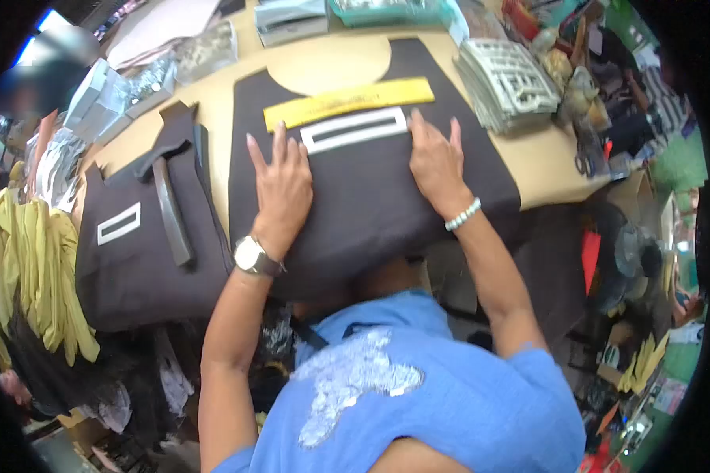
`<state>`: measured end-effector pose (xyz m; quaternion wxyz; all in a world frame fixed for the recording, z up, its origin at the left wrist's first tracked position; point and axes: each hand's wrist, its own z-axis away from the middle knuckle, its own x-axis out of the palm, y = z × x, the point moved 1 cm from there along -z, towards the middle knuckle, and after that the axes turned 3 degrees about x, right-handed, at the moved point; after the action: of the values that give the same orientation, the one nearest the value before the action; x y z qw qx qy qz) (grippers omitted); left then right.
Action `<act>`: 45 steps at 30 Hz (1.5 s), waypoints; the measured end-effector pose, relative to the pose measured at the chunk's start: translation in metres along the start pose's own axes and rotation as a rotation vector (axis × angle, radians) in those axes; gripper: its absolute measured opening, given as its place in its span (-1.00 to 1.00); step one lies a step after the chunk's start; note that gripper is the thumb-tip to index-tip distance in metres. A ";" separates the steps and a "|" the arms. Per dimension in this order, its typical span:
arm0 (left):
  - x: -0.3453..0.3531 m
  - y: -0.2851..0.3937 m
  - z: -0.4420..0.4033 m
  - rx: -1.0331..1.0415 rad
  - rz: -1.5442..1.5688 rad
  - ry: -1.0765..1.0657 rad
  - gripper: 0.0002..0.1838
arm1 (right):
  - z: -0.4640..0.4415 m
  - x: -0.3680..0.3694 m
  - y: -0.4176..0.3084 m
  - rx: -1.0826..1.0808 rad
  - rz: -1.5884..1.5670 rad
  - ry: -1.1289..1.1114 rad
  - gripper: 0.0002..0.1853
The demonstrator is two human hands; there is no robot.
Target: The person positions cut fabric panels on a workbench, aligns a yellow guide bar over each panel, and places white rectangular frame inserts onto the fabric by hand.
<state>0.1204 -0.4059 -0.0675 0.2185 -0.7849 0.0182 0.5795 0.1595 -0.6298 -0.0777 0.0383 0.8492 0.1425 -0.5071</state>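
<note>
Tan shows along the bare parts of the tabletop (556,165) we lean over, and on it we see a large dark panel (355,201) spread flat, with a curved cut-out at its far edge. To its left lies a smaller dark panel (134,276). Both our arms reach forward over the large panel, backs of the hands up. Our left hand (284,185) rests on it with the fingers stretched away from us and spread; our right hand (440,162) leans slightly inward, one finger extended toward the middle and another sticking up apart. Neither hand is closed around anything, though we cannot tell whether the fingertips are pressing down. Beyond the fingers, a yellow strip (347,102) lies across the panel at a slight slant. On the smaller panel lies a hammer (171,209). Between our hands sits a white frame (353,140), a slotted rectangle just below the strip, its left end beside the left fingertips and its right end beside the right ones. Left of the hammer we see a smaller white frame (119,234), set aslant.
</note>
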 end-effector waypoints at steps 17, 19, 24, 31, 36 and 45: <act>0.026 -0.028 0.018 -0.606 0.441 -0.012 -0.45 | -0.144 0.084 -0.037 -0.069 -0.128 -0.203 -0.56; 0.025 -0.029 0.019 -0.578 0.431 -0.008 -0.50 | -0.149 0.087 -0.034 -0.014 -0.098 -0.120 -0.53; 0.031 -0.024 0.019 -0.468 0.444 0.086 -0.57 | -0.086 0.034 0.027 0.383 0.244 -0.166 -0.57; -0.009 0.008 0.058 -0.371 0.916 0.218 -0.69 | 0.005 -0.010 0.060 0.374 -0.098 -0.131 -0.55; -0.115 -0.006 0.130 -0.650 1.586 0.350 -0.66 | -0.011 -0.095 0.032 0.416 -1.446 -0.386 -0.83; -0.285 -0.146 0.227 -0.671 -0.174 0.965 -0.49 | -0.117 -0.195 -0.092 -1.018 -1.008 0.280 -0.56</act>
<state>-0.1363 -0.2557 0.1885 -0.0278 -0.9845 -0.1331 0.1111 0.1468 -0.5565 0.1560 0.1717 0.6141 0.7380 -0.2207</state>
